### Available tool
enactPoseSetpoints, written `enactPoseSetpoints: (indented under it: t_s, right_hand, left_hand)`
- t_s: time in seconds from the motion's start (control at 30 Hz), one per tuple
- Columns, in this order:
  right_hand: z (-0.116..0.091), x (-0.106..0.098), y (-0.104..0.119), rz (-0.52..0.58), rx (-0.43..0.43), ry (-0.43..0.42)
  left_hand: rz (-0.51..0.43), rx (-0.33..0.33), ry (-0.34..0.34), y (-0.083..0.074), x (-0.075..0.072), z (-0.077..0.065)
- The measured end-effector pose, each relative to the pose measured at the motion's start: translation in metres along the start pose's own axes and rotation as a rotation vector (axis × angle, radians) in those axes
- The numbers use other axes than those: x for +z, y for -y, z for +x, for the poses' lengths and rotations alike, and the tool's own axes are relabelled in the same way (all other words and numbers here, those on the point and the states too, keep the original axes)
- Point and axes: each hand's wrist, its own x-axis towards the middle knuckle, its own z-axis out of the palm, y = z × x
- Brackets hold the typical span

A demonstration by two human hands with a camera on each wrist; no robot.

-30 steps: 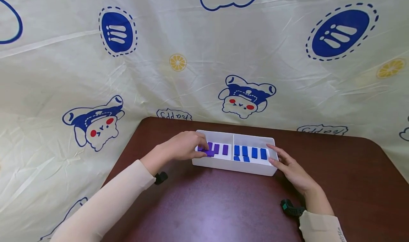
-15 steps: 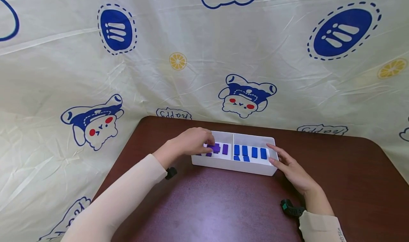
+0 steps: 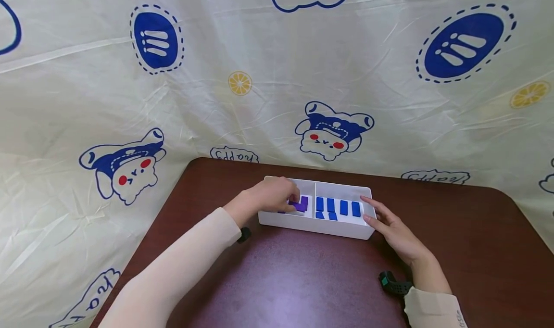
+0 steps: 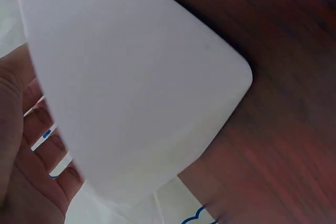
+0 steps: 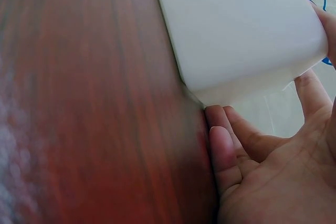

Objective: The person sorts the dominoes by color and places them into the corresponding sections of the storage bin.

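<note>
A long white two-compartment box (image 3: 333,227) stands on the table. My left hand (image 3: 276,195) reaches into its left compartment, where thumb and fingers pinch a flat purple block (image 3: 297,207) close beside another purple block (image 3: 305,201). More purple pieces there are mostly hidden behind the hand. Several flat blue blocks (image 3: 344,208) lie in two rows in the right compartment. At the box's right end my right hand (image 3: 396,232) holds the end wall, its thumb and fingers spread around the corners. Both wrist views show mainly the box's outer wall (image 4: 131,66).
The dark brown table (image 3: 277,275) has a rounded back edge. Behind and to the left hangs a pale printed curtain (image 3: 268,121). A dark wrist strap (image 3: 394,283) sits by the right sleeve.
My left hand has moved right along the left compartment, carrying the purple block over toward the divider. The right hand and the box have stayed in place.
</note>
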Motion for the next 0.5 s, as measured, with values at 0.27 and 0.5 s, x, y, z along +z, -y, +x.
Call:
enactPoseSetpoints:
  t_s: [0.27, 0.5]
  right_hand:
    - [0.0, 0.0, 0.001, 0.0, 0.005, 0.004]
    - [0.001, -0.001, 0.0, 0.004, 0.009, -0.003]
  left_hand:
    - [0.039, 0.039, 0.027, -0.001, 0.01, 0.01]
    - [0.025, 0.055, 0.053, -0.002, 0.01, 0.013]
